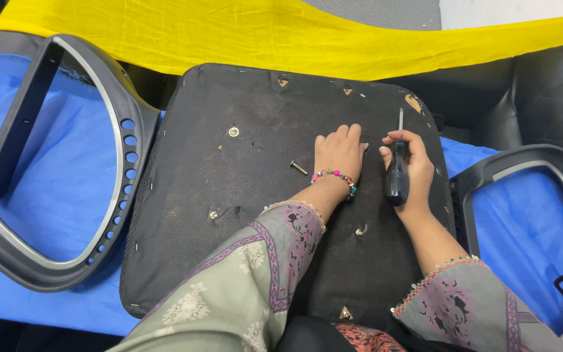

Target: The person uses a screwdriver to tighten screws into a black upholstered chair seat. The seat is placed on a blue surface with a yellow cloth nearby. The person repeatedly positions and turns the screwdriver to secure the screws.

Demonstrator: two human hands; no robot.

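Closed around a black-handled screwdriver (397, 171), the right hand (406, 171) grips the handle with the thumb up near the shaft; the thin metal shaft points away from the person, toward the far right corner of the seat base (184, 215). Its wrist angles in from the near right edge. Flat and palm down, the left hand (340, 153) presses on the black fabric just left of the screwdriver, fingers together and holding nothing, a beaded bracelet (337, 176) on the wrist. One loose bolt (298, 167) lies on the fabric just left of that hand. Grey armrests (122, 140) lie on blue cloth (53, 169) beyond the left and right edges, yellow cloth (262, 32) past the far edge.
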